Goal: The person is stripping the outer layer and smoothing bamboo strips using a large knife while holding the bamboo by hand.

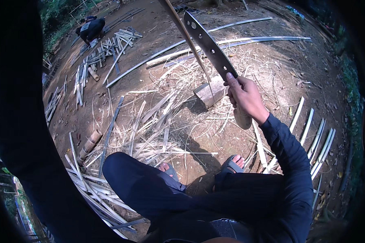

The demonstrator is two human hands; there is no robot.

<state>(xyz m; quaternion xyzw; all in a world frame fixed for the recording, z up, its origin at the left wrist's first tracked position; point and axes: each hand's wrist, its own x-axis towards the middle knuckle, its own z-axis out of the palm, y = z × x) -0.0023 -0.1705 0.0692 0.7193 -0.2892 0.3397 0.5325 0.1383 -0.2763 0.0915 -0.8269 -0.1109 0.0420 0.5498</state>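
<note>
My right hand (247,97) is closed round the pale handle of a broad cleaver-like knife (209,44), with my thumb laid on the base of the blade. The dark blade has several holes and points up and to the left. Close along the blade's left side, a long thin bamboo strip (186,36) slants down from the top edge. Its lower end reaches the front of a wooden block (210,95) on the ground. My left sleeve (20,141) rises dark along the left side, and my left hand is out of view.
Shavings (158,121) litter the ground before my feet. Split bamboo strips lie in piles at the left (97,198) and at the right (322,150). A bamboo piece (90,143) lies by my left knee. Farther off, a person (92,29) crouches near stacked bamboo pieces (103,52).
</note>
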